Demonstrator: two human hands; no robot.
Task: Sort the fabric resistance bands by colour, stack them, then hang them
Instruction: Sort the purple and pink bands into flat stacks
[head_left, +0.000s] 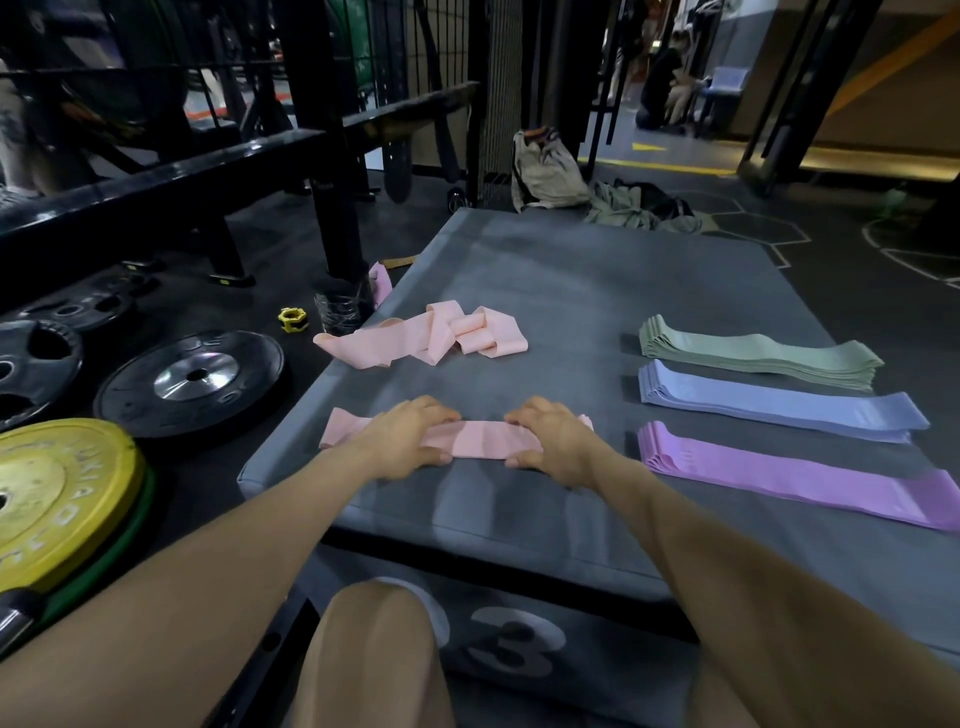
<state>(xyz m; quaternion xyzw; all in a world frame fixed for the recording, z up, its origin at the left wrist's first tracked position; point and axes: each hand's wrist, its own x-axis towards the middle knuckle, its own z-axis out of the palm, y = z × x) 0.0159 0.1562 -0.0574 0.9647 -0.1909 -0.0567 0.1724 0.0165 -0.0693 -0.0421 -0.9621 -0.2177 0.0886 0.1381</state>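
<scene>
I see a dim gym, and in front of me a grey padded plyo box with a white number 3 on its side. On its near part lies a flat pink fabric resistance band. My left hand and right hand both sit on it, fingers curled over the far edge and thumbs at the near edge, pinching the cloth. Behind it lies a loose heap of pink bands. To the right are three neat stacks: green bands, blue bands, purple bands. On the floor at left lie a yellow weight plate and black weight plates.
</scene>
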